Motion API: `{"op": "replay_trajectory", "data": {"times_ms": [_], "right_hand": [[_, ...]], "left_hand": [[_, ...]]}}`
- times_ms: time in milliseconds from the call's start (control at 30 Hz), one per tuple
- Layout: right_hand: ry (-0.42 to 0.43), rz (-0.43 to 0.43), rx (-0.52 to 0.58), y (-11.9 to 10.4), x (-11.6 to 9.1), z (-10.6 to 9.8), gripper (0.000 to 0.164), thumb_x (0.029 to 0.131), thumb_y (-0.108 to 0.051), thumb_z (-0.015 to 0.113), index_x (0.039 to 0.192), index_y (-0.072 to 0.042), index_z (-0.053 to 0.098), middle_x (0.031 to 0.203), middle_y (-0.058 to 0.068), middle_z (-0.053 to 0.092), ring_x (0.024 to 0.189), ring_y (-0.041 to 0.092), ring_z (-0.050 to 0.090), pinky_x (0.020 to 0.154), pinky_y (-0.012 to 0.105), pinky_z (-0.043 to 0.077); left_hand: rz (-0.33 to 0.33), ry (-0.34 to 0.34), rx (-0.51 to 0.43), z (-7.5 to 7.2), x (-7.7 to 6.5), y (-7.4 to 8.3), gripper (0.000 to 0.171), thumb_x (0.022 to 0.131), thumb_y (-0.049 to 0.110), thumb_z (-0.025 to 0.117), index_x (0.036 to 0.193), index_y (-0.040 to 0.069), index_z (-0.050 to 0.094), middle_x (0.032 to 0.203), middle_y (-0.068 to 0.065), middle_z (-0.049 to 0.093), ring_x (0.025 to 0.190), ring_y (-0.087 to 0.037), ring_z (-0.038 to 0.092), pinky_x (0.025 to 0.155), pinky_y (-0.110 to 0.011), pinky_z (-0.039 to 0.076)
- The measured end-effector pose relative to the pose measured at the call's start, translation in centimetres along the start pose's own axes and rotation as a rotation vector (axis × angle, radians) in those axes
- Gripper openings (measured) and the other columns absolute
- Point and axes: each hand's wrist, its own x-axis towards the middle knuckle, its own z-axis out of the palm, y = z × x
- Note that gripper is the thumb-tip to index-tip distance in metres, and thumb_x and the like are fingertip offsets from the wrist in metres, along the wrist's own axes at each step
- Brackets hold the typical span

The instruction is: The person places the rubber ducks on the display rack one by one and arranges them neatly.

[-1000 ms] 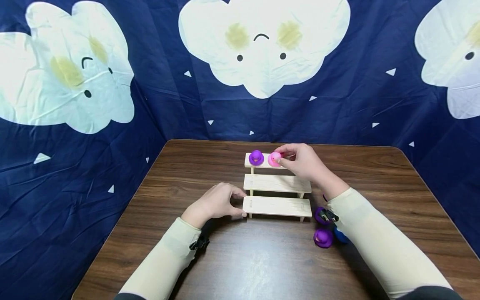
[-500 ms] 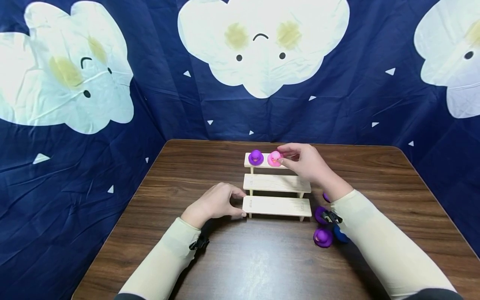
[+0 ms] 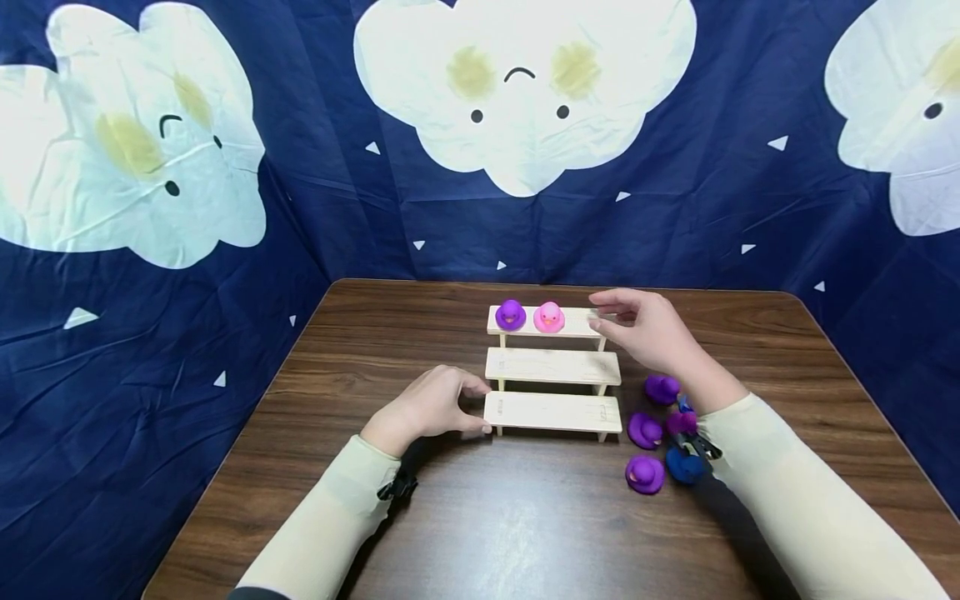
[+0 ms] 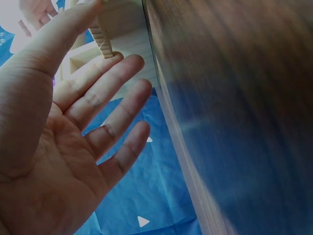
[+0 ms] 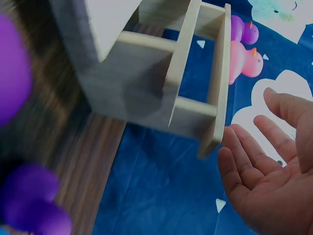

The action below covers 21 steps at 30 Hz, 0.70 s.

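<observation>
Pink duck (image 3: 549, 317) upright on the top shelf (image 3: 581, 323) of the wooden stand (image 3: 553, 367), just beside the purple duck (image 3: 511, 316), at its three o'clock, both beaks towards six! The right hand (image 3: 651, 333) hovers at that shelf's three o'clock end, thumb and fingers parted, nothing in its grip; whether a fingertip brushes the wood, I can't tell. Over at nine o'clock, the left hand (image 3: 431, 406) has thumb and forefinger lightly pinching the end of the lowest shelf (image 3: 553, 412). I'd call this the release, that placing done. Next seems to call for a swing to six o'clock, to the loose ducks (image 3: 645, 474) on the counter (image 3: 480, 517), and one clean pick without nudging its neighbours.
</observation>
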Motion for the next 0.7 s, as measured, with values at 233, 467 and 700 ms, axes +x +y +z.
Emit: {"op": "replay_trajectory", "data": {"times_ms": [233, 467, 700], "right_hand": [[0.025, 0.072, -0.065, 1.9, -2.3, -2.2, 0.039, 0.097, -0.027, 0.077, 0.131, -0.009, 0.070, 0.128, 0.013, 0.072, 0.115, 0.033, 0.068, 0.095, 0.051, 0.053], [0.005, 0.129, -0.132, 4.1, -4.5, -3.9, 0.042, 0.097, -0.032, 0.078, 0.131, -0.010, 0.071, 0.130, 0.016, 0.070, 0.115, 0.035, 0.067, 0.097, 0.050, 0.050], [-0.104, 0.207, -0.123, 6.7, -6.1, -4.7, 0.040, 0.095, -0.027, 0.080, 0.128, -0.006, 0.072, 0.124, 0.019, 0.072, 0.106, 0.027, 0.067, 0.084, 0.027, 0.051]], "left_hand": [[0.006, 0.001, 0.002, 0.1, 0.1, 0.0, 0.045, 0.072, 0.037, 0.097, 0.111, 0.021, 0.081, 0.102, 0.006, 0.079, 0.097, -0.011, 0.072, 0.088, -0.035, 0.056], [0.005, 0.001, 0.003, 0.2, 0.1, -0.1, 0.044, 0.072, 0.037, 0.097, 0.110, 0.021, 0.081, 0.101, 0.007, 0.078, 0.097, -0.010, 0.072, 0.087, -0.034, 0.056], [0.003, -0.004, 0.001, 0.0, 0.1, 0.0, 0.044, 0.072, 0.036, 0.097, 0.110, 0.021, 0.081, 0.101, 0.006, 0.078, 0.097, -0.011, 0.072, 0.087, -0.035, 0.055]]}}
